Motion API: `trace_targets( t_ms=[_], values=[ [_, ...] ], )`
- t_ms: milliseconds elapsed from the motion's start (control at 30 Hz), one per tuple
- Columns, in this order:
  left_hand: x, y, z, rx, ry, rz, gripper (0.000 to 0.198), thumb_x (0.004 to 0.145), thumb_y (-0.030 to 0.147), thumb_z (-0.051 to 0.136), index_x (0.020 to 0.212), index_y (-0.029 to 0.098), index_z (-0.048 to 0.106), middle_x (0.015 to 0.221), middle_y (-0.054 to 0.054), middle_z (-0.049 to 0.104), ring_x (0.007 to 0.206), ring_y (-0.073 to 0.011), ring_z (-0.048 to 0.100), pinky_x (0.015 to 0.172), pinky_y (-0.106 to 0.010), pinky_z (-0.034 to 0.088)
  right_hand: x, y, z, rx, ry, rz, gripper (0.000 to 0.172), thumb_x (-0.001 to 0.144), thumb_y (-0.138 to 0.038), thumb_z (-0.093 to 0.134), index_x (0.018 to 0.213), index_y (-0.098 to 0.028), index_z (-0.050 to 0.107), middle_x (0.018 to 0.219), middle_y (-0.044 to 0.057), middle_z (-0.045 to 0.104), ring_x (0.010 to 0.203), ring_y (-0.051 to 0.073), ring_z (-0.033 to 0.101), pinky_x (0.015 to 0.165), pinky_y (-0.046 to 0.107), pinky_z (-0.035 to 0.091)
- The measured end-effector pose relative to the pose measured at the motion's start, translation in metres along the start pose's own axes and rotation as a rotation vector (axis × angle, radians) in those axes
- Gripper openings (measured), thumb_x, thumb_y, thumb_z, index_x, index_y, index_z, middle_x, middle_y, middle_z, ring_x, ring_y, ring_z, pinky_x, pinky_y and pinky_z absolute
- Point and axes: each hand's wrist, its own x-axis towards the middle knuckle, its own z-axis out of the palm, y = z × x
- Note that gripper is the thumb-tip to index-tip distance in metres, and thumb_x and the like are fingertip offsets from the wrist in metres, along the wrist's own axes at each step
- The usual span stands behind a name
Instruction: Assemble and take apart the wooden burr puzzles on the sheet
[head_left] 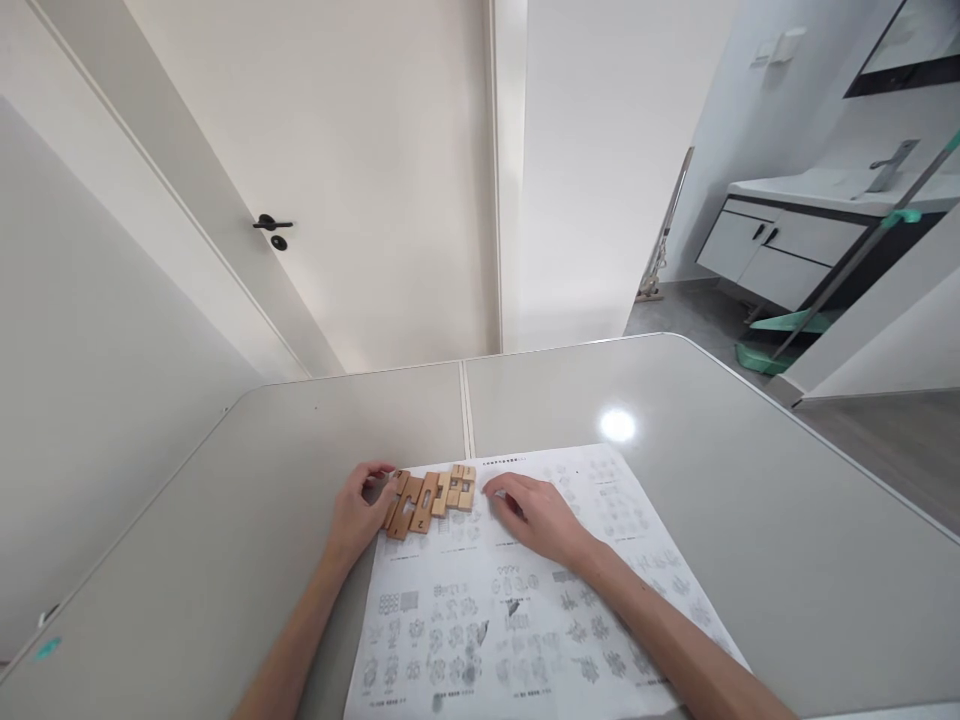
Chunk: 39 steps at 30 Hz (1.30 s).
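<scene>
A row of notched wooden puzzle pieces (pixel 425 502) lies side by side across the upper left of a printed paper sheet (pixel 480 560). The left ones are darker brown, some with numbers and slots; the right ones are paler and shorter. My left hand (pixel 360 510) is at the row's left end, its thumb and index finger closed around the end piece, part of which the fingers hide. Just beyond the right end rests my right hand (pixel 536 515), fingers loosely bent, thumb apart from the index finger, with nothing visible in it.
The sheet carries rows of small grey diagrams and lies on a light grey table (pixel 562 390) with a seam. Behind stands a white door (pixel 375 180) with a black handle (pixel 271 224). At the right are a washbasin cabinet (pixel 780 240) and a green dustpan (pixel 761 358).
</scene>
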Motion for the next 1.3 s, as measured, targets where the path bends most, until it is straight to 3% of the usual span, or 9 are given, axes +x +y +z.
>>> trace_targets(
  t_ms=[167, 333, 567, 833, 1033, 1300],
  values=[
    [-0.021, 0.008, -0.006, 0.024, 0.01, -0.065, 0.04, 0.084, 0.053, 0.058, 0.104, 0.02, 0.068, 0.112, -0.011, 0.071, 0.106, -0.0296, 0.067, 0.094, -0.044, 0.055, 0.0, 0.0, 0.001, 0.003, 0.0, 0.01, 0.023, 0.097, -0.014, 0.046, 0.108, -0.026, 0.062, 0.098, 0.001, 0.074, 0.057, 0.015, 0.057, 0.059, 0.028, 0.044],
    [-0.033, 0.024, -0.016, 0.155, -0.11, -0.094, 0.046, 0.086, 0.059, 0.057, 0.11, 0.022, 0.067, 0.129, -0.012, 0.063, 0.111, -0.0308, 0.065, 0.083, -0.04, 0.057, 0.0, 0.001, 0.001, 0.022, 0.005, 0.014, 0.022, 0.096, -0.013, 0.047, 0.106, -0.026, 0.062, 0.096, 0.001, 0.073, 0.059, 0.015, 0.057, 0.061, 0.028, 0.045],
    [-0.027, 0.043, -0.007, 0.427, -0.109, -0.056, 0.04, 0.084, 0.058, 0.058, 0.097, 0.022, 0.069, 0.135, -0.013, 0.062, 0.129, -0.0351, 0.054, 0.108, -0.05, 0.042, 0.0, 0.001, 0.0, 0.039, 0.009, 0.016, 0.022, 0.096, -0.013, 0.047, 0.104, -0.025, 0.063, 0.097, 0.002, 0.073, 0.059, 0.014, 0.057, 0.06, 0.027, 0.044],
    [-0.019, 0.071, -0.007, 0.683, -0.142, -0.026, 0.041, 0.08, 0.059, 0.065, 0.087, 0.019, 0.072, 0.131, -0.016, 0.066, 0.129, -0.0376, 0.052, 0.108, -0.05, 0.039, 0.0, 0.0, 0.0, 0.036, 0.019, 0.018, 0.021, 0.095, -0.012, 0.048, 0.102, -0.025, 0.063, 0.092, 0.002, 0.071, 0.061, 0.015, 0.057, 0.062, 0.027, 0.045],
    [-0.01, 0.072, -0.009, 0.752, -0.254, -0.031, 0.044, 0.08, 0.061, 0.062, 0.08, 0.019, 0.076, 0.121, -0.017, 0.072, 0.123, -0.0391, 0.056, 0.104, -0.051, 0.04, 0.0, -0.001, -0.003, 0.048, 0.007, 0.024, 0.02, 0.095, -0.013, 0.047, 0.101, -0.024, 0.063, 0.091, 0.002, 0.071, 0.058, 0.014, 0.055, 0.058, 0.027, 0.043],
    [-0.003, 0.079, -0.01, 0.756, -0.278, -0.026, 0.039, 0.074, 0.058, 0.063, 0.071, 0.02, 0.073, 0.114, -0.016, 0.074, 0.119, -0.0403, 0.058, 0.1, -0.05, 0.042, -0.002, 0.001, 0.0, 0.042, 0.018, 0.03, 0.021, 0.095, -0.012, 0.048, 0.101, -0.025, 0.063, 0.092, 0.001, 0.07, 0.061, 0.014, 0.056, 0.062, 0.027, 0.044]
  ],
)
